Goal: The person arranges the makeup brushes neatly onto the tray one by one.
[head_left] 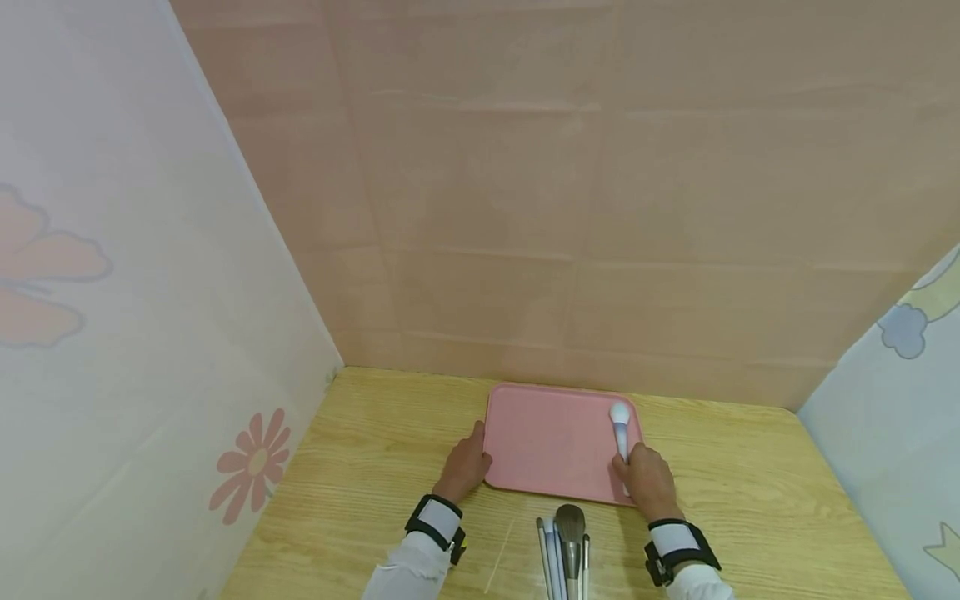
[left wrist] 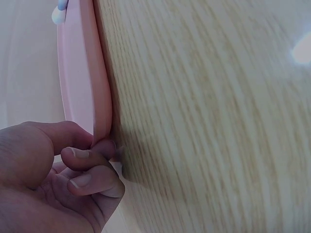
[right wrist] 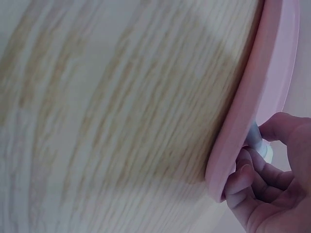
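Observation:
A pink rectangular tray (head_left: pixel 551 437) lies on the wooden table, one hand at each short side. My left hand (head_left: pixel 463 462) grips its left edge near the front corner, thumb at the rim and a fingertip under it in the left wrist view. On the opposite side my right hand (head_left: pixel 651 482) holds the right edge, its fingers curled at the outer wall. A makeup brush (head_left: pixel 621 425) with white bristles and a pale blue-white handle lies along the tray's right side. The right thumb overlaps its handle, hiding part of it.
Several makeup brushes (head_left: pixel 570 550) lie side by side in front of the tray, one with a large dark head. Behind the table (head_left: pixel 397 417) rises a brown-pink covered wall (head_left: pixel 525 208). Pale patterned panels (head_left: pixel 150 250) stand at left and right.

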Available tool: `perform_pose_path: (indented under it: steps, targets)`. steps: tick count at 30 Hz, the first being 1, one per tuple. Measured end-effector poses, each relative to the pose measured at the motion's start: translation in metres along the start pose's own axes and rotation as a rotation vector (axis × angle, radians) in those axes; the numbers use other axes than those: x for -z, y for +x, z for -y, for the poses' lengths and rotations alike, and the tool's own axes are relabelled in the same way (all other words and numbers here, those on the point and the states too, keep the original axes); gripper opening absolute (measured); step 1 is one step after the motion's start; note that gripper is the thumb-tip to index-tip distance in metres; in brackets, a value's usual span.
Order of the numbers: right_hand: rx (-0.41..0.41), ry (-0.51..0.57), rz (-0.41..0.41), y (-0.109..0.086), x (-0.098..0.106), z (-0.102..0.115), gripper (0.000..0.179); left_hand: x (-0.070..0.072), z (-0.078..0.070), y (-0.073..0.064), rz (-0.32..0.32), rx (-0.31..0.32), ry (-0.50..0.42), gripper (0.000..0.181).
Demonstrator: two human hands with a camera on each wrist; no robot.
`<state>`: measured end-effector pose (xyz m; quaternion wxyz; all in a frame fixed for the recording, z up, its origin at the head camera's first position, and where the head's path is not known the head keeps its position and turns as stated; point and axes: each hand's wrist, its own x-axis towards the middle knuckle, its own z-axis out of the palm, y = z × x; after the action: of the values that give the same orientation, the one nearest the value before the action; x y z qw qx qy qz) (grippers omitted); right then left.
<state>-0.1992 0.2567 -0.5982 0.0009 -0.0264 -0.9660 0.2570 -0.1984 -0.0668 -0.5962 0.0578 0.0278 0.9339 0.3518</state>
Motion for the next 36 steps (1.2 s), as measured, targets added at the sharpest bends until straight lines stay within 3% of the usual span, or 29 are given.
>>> perform_pose_path:
  steps: [21, 36]
  targets:
    - [-0.007, 0.020, 0.007, -0.0010, 0.0015, 0.0020, 0.028, 0.0006, 0.0000, -0.0013, 0.003, -0.013, -0.018, 0.031]
    - [0.009, 0.035, -0.035, -0.0006, 0.0013, -0.0003, 0.028, 0.0017, -0.0021, 0.0012, 0.009, -0.010, -0.027, 0.033]
